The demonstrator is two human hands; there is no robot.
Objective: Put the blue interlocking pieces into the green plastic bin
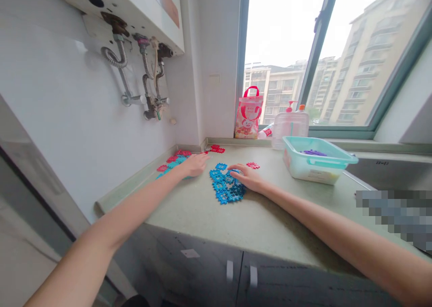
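Left hand (195, 164), grip unclear, near the back-left corner of the surface (199, 214), beside teal pieces (174, 162) and red pieces (218, 150). Right hand (249, 177), apart from the left, upon blue pieces (221, 186) between front and back edges, grip likewise unclear.

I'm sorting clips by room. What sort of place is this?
Probably a home kitchen: there's a long counter, a sink set in at the right, and what looks like a water heater at upper left.
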